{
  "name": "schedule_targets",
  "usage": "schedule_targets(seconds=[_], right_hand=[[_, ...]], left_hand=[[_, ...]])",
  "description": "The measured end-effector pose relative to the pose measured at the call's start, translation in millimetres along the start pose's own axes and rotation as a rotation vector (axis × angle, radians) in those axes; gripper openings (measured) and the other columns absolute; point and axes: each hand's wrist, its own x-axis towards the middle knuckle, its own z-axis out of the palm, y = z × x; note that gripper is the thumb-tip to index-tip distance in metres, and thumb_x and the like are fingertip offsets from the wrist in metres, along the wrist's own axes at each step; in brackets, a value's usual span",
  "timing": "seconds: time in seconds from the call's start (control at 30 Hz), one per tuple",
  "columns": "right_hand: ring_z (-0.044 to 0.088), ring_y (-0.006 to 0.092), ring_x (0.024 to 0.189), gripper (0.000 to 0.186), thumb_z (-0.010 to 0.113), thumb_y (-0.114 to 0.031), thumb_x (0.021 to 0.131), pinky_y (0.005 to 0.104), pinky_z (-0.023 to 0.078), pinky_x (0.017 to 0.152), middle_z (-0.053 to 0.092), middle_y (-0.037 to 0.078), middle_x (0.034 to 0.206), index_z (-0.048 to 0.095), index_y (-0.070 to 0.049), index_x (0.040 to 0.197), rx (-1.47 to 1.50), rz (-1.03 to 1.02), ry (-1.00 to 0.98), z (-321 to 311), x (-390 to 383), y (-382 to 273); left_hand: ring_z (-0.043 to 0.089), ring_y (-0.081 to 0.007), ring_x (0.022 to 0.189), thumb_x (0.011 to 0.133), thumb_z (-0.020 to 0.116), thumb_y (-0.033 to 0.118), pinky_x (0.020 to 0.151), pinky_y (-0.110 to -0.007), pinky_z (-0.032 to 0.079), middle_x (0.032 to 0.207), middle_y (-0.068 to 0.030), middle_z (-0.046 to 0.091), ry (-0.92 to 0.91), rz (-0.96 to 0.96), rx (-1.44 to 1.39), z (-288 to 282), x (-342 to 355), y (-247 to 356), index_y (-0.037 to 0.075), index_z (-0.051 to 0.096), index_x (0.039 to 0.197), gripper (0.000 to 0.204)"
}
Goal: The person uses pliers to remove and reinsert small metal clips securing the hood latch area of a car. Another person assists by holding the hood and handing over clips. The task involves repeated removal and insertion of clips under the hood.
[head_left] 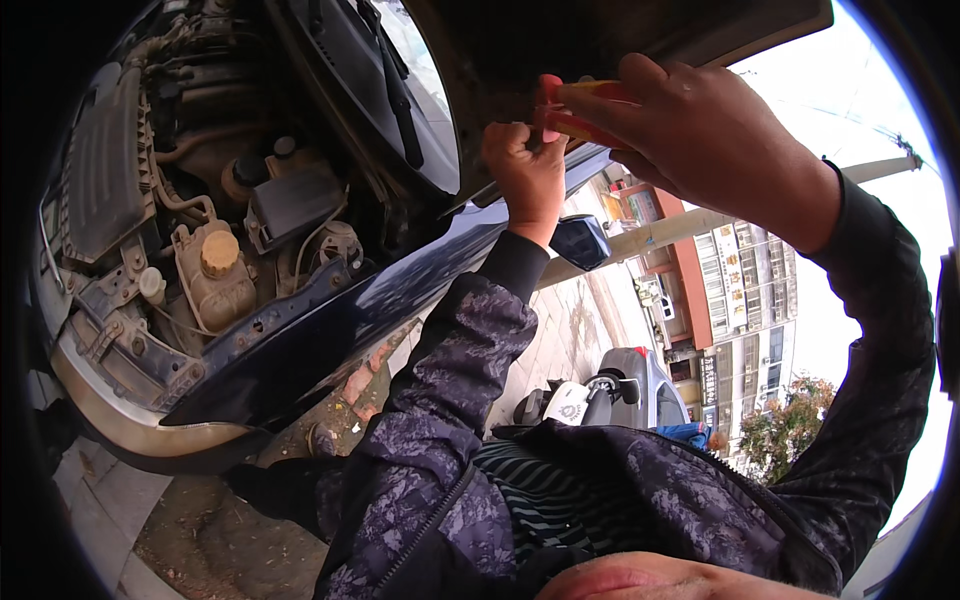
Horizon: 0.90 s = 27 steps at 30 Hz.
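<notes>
In my raised right hand (690, 130) is a pliers-like tool (585, 128) with two red and yellow handles. Its red end points left, and whatever lies beyond that end is too dark to make out. My left hand (525, 170) is closed into a fist just below the tool's red end, touching it or very close to it. What the left fingers pinch, if anything, is hidden. Both hands are up against the dark underside of the car's raised hood (620, 35).
At left lies the open engine bay, with a coolant tank (215, 275) under a yellowish cap and a black box (295, 205). The dark blue fender (330, 335) and side mirror (580, 242) are beside my left arm. A parked scooter (570, 402) stands behind.
</notes>
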Motion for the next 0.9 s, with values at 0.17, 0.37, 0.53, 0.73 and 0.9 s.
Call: schedule_targets(seconds=[0.17,0.37,0.53,0.73,0.9], right_hand=[[0.064,0.0151,0.076,0.086,0.089,-0.031,0.091,0.0293,0.058,0.064,0.057,0.004,0.104,0.05,-0.027,0.167,-0.02,0.006,0.177,-13.0,0.3,-2.8],[0.064,0.0146,0.074,0.087,0.091,-0.035,0.088,0.0259,0.058,0.059,0.065,0.007,0.122,0.052,-0.025,0.165,-0.189,-0.033,-0.071,1.7,-0.5,-12.3],[0.062,0.0143,0.07,0.079,0.087,-0.033,0.095,0.0245,0.058,0.06,0.064,0.007,0.115,0.052,-0.024,0.165,0.079,-0.022,0.34,-10.9,-8.4,-5.9],[0.059,0.0132,0.069,0.076,0.083,-0.031,0.097,0.0276,0.054,0.056,0.055,0.005,0.101,0.051,-0.022,0.166,-0.033,0.015,0.187,3.6,-3.9,-10.8],[0.06,0.0133,0.072,0.077,0.084,-0.031,0.097,0.0286,0.053,0.055,0.054,0.006,0.101,0.051,-0.024,0.166,0.006,0.023,0.176,-15.9,-3.0,-23.0]], left_hand=[[0.073,-0.0311,0.091,0.094,0.088,0.02,0.079,-0.041,0.057,0.097,-0.0076,0.075,-0.04,0.012,-0.143,1.9,11.3,5.8,0.006,0.077,0.105,0.021],[0.078,-0.0294,0.084,0.094,0.085,0.011,0.073,-0.04,0.057,0.097,-0.0134,0.079,-0.039,0.089,-0.001,-3.6,4.3,11.1,0.004,0.076,0.101,0.014],[0.077,-0.0247,0.098,0.093,0.087,0.013,0.087,-0.037,0.057,0.107,-0.0102,0.08,-0.03,0.061,-0.102,-0.1,5.0,-1.8,0.003,0.075,0.113,0.025],[0.074,-0.032,0.087,0.091,0.087,0.01,0.083,-0.04,0.058,0.092,-0.0124,0.075,-0.034,-0.007,-0.006,1.2,9.3,2.3,0.003,0.075,0.097,0.015],[0.077,-0.0259,0.091,0.091,0.086,0.004,0.084,-0.037,0.06,0.091,-0.0076,0.077,0.055,-0.027,-0.174,2.2,8.0,14.8,0.004,0.077,0.099,0.012]])
